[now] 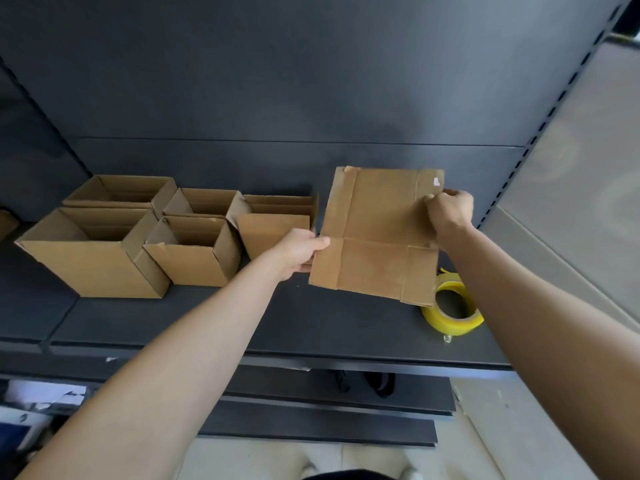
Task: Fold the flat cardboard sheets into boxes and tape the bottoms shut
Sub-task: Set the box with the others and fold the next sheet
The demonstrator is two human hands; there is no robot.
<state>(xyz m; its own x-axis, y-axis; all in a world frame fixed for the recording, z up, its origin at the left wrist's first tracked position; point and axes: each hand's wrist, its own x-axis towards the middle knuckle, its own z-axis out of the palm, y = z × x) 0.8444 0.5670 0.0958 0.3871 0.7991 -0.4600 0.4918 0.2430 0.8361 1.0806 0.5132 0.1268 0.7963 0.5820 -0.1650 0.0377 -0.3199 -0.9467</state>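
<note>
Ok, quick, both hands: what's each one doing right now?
Left hand: grips the left edge of the flat cardboard sheet.
Right hand: grips the sheet's upper right edge.

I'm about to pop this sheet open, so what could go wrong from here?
The sheet, gripped only at its side edges by the left hand and right hand, may buckle off its creases. Its lower corner is right by the tape roll and could knock it off the shelf.
</note>
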